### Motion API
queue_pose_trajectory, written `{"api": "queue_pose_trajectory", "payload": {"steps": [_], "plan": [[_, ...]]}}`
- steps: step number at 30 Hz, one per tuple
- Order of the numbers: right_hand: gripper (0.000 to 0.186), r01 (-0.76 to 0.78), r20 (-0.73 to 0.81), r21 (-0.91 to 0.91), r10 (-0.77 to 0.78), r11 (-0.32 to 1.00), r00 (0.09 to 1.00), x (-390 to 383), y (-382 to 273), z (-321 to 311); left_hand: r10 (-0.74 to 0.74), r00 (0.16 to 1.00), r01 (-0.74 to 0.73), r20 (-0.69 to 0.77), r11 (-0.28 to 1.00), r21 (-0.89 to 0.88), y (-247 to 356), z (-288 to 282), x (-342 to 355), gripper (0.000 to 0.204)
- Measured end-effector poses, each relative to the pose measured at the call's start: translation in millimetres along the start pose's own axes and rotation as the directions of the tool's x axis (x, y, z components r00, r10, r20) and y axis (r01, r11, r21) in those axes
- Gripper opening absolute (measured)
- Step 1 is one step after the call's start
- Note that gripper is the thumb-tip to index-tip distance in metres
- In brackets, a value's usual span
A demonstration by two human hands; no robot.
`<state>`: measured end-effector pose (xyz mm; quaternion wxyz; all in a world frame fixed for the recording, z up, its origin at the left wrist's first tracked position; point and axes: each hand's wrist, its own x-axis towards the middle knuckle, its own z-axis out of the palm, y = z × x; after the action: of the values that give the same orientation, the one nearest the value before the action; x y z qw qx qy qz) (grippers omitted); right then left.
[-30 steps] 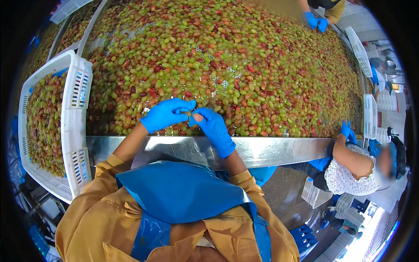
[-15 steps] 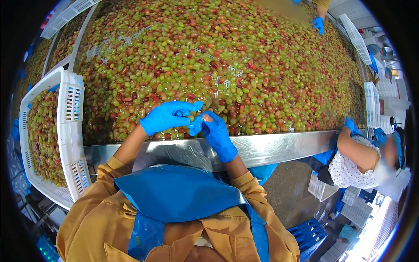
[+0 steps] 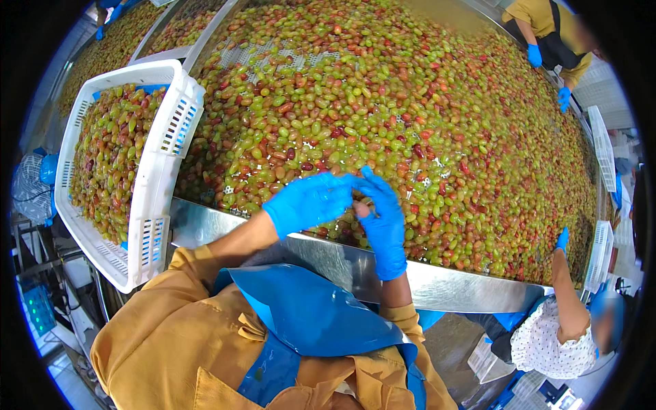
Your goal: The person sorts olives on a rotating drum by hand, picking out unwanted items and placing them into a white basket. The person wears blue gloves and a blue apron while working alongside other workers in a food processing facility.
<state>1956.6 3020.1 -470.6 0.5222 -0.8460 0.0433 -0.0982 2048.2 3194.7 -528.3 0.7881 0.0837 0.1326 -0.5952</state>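
Note:
Both my hands wear blue gloves and meet just above the grapes, near the table's front edge. My left hand (image 3: 311,205) reaches rightward with its fingers pressed together, tips against the fingers of my right hand (image 3: 384,225). What the left fingertips hold, if anything, is hidden and a little blurred. My right hand points up and away, its fingers and thumb apart. Its thumb tip shows bare through the blue glove. Below them, loose green and red grapes (image 3: 328,130) cover the wide sorting table, whose metal rim (image 3: 451,283) runs along my front.
At the left, a white crate (image 3: 179,137) full of grapes rests at the table's corner. A co-worker in a spotted top (image 3: 550,338) reaches over the grapes at the right. Another person in a tan jacket (image 3: 536,20) works at the far right. White crates (image 3: 601,147) line the right side.
The view has swung left, so the crate and table sit further right in it. My left fingers have moved from the right thumb toward the other right fingers. The right fingers have straightened.

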Motion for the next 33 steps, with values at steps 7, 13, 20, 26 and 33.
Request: {"api": "queue_pose_trajectory", "payload": {"steps": [7,13,20,26,33], "plan": [[0.036,0.014,0.095,-0.262,0.011,0.965,0.995,5,38,3,0.640,0.393,-0.509,0.661,0.750,-0.423,153,113,-84,0.066],[0.055,0.459,0.503,-0.647,-0.112,0.609,0.857,34,58,62,0.766,0.600,-0.219,0.230,-0.119,0.968,185,44,19,0.040],[0.040,-0.179,-0.129,-0.750,0.124,0.637,0.984,69,127,-61,0.518,0.849,0.389,0.098,-0.741,0.548,198,-24,104,0.060],[0.053,-0.330,-0.276,-0.773,0.182,0.542,0.944,47,136,-106,0.390,0.921,0.310,0.027,-0.771,0.556,189,-25,102,0.053],[0.035,-0.138,-0.224,-0.535,0.018,0.833,0.974,36,89,-23,0.305,0.952,0.235,0.026,-0.784,0.574,172,-35,90,0.041]]}}
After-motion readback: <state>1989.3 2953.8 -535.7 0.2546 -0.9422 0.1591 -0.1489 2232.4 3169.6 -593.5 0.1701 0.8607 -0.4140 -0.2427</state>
